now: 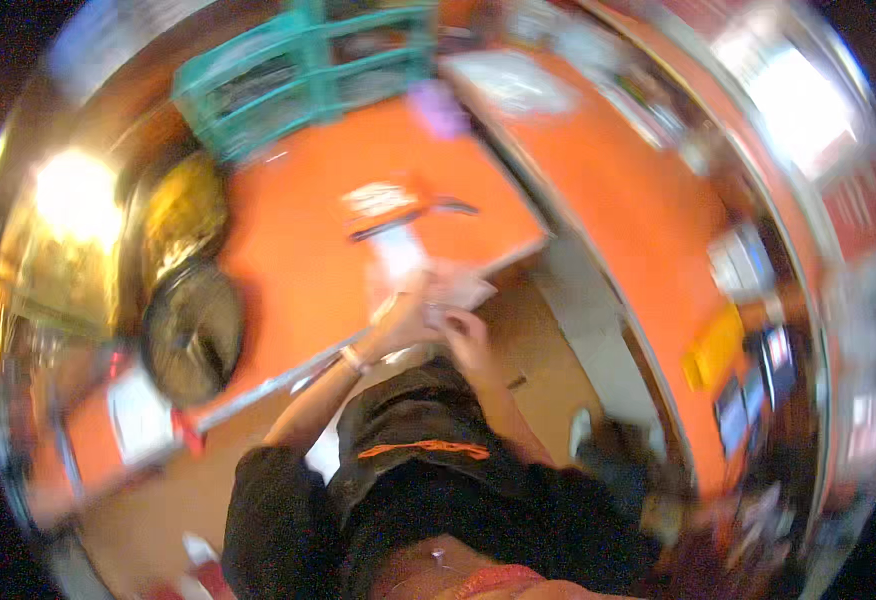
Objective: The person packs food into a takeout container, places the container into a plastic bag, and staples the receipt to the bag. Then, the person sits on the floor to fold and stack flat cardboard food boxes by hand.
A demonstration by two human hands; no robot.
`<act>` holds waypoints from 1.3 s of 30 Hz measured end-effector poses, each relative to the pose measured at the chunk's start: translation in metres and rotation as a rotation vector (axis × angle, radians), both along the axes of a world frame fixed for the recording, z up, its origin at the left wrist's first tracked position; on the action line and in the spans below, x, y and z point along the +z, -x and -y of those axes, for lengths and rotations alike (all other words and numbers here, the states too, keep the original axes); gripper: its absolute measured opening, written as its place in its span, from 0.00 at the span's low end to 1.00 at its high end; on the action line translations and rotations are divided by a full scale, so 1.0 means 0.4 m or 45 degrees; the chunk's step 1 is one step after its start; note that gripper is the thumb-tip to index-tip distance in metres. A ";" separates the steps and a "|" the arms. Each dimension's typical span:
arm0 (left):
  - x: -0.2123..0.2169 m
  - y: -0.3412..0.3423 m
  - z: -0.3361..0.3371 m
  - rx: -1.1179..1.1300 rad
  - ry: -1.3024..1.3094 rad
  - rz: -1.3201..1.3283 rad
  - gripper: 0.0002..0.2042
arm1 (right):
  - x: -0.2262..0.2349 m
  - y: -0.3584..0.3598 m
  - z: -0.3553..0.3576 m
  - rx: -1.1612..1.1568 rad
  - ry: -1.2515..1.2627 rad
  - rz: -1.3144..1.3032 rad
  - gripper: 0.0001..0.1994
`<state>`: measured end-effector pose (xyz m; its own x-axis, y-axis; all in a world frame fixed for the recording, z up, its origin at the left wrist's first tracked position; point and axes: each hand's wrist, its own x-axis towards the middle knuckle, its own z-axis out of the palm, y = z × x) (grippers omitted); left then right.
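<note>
At the near edge of the orange table, my left hand [401, 322], with a band at its wrist, is closed on a thin, pale, see-through plastic piece [463, 288]. Close beside it, my right hand [466, 338] has its fingers bent in a pinch at the same plastic. Motion blur hides the exact grip. Just beyond my hands a white strip [398, 250] lies on the table. Past it are a dark, thin, long tool [388, 225] and a small orange and white packet [378, 198]. A second short dark piece [455, 206] rests to their right.
Teal crates [308, 80] stand at the table's far side, near a purple item [438, 108]. A dark round basket [195, 330] and a yellow bundle [186, 205] are at the left. Across a gap, another orange table [618, 200] bears a clear plastic bag [513, 82] and a yellow object [713, 347].
</note>
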<state>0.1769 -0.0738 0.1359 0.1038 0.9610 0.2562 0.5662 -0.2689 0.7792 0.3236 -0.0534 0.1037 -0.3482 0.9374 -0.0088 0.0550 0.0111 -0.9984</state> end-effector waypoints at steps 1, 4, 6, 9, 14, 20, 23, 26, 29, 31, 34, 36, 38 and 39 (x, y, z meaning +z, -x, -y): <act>0.004 0.015 0.033 0.051 0.004 0.382 0.37 | 0.012 0.013 0.029 0.090 0.429 -0.170 0.10; 0.023 0.157 0.195 0.288 0.112 0.529 0.27 | 0.064 0.062 0.112 0.202 0.958 -0.782 0.12; 0.032 0.220 0.285 0.511 0.008 0.779 0.20 | 0.101 0.102 0.139 0.348 1.101 -0.945 0.13; 0.052 0.297 0.431 1.280 -0.294 0.230 0.14 | 0.140 0.141 0.179 0.755 1.113 -0.829 0.10; 0.088 0.248 0.515 1.238 -0.764 1.098 0.12 | 0.172 0.256 0.162 1.233 -0.206 -0.118 0.06; 0.243 0.159 0.703 0.805 -0.034 1.115 0.11 | 0.252 0.245 0.075 1.299 0.562 -0.282 0.09; 0.414 0.128 0.817 0.253 0.233 0.529 0.12 | 0.358 0.131 0.034 1.427 0.142 -0.175 0.06; 0.538 0.077 0.915 -0.045 0.085 0.254 0.14 | 0.485 0.079 0.021 1.583 -0.324 0.042 0.05; 0.583 0.151 0.947 -0.007 0.281 0.285 0.10 | 0.606 0.071 0.017 1.821 -0.655 0.177 0.04; 0.543 0.200 0.913 -0.108 0.402 0.226 0.09 | 0.627 0.088 0.032 1.916 -0.703 0.199 0.04; 0.449 0.253 0.835 0.384 0.283 0.198 0.16 | 0.541 0.154 0.096 1.711 -0.482 0.244 0.04; 0.390 0.288 0.748 0.460 0.190 -0.050 0.21 | 0.454 0.224 0.148 1.563 -0.467 0.234 0.16; 0.330 0.279 0.657 0.719 0.169 -0.528 0.22 | 0.385 0.275 0.191 1.419 -0.679 0.293 0.14; 0.308 0.271 0.627 0.679 0.097 -0.529 0.22 | 0.362 0.294 0.205 1.319 -0.761 0.358 0.12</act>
